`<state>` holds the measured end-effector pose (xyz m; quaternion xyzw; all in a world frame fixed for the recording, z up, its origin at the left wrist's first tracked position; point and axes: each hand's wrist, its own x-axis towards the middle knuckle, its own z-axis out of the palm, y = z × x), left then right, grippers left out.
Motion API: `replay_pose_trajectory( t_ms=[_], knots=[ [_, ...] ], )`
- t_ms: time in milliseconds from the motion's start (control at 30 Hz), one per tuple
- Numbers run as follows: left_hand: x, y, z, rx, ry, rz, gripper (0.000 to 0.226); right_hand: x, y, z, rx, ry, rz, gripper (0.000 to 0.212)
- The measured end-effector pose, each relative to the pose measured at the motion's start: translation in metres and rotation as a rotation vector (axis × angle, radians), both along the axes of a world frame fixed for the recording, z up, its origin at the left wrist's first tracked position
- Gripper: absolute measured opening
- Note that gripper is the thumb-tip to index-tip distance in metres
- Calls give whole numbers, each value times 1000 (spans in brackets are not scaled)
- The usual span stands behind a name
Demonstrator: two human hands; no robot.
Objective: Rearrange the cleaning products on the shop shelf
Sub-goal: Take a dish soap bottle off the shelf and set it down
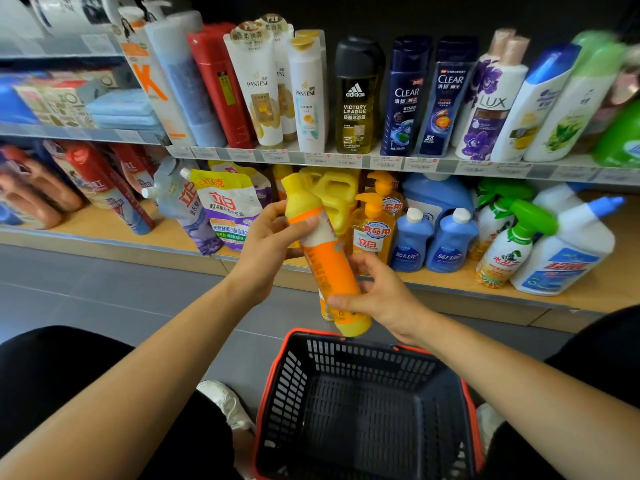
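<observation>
An orange and yellow bottle (325,261) with a yellow cap is held tilted in the air in front of the bottom shelf (595,289), above a basket. My left hand (266,247) grips its upper part, thumb across the white band. My right hand (377,292) holds its lower part, fingers curled round the side. Behind the bottle stand yellow jugs (337,192), orange pump bottles (372,230), blue bottles (450,244) and a green-trigger spray bottle (509,247). Refill pouches (225,209) lean to the left.
A black shopping basket with a red rim (277,382) sits on the grey floor between my knees, with nothing in it. The upper shelf (311,155) holds shampoo and shower gel bottles. Red and brown bottles (97,185) lean at the far left.
</observation>
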<state>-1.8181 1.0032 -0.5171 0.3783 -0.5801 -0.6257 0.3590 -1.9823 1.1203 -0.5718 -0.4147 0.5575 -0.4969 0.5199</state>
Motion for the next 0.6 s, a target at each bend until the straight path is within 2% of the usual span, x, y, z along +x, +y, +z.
replay_pose_trajectory(
  t_ms=[100, 200, 300, 433, 533, 600],
  knots=[
    [1, -1, -1, -35, -45, 45, 50, 3, -1, -6, 32, 104, -2, 65],
    [3, -4, 1, -5, -40, 20, 48, 3, -1, -5, 61, -50, -51, 64],
    [5, -9, 3, 38, 51, -63, 32, 0, 1, 1, 61, -267, -27, 66],
    [7, -10, 5, 127, 176, -94, 50, -5, 0, 13, 79, -485, 70, 50],
    [6, -7, 5, 82, 159, -39, 59, -5, 0, 19, 138, -512, 53, 53],
    [5, -4, 3, 6, 122, 29, 58, -5, -1, 22, 144, -498, 31, 57]
  ],
)
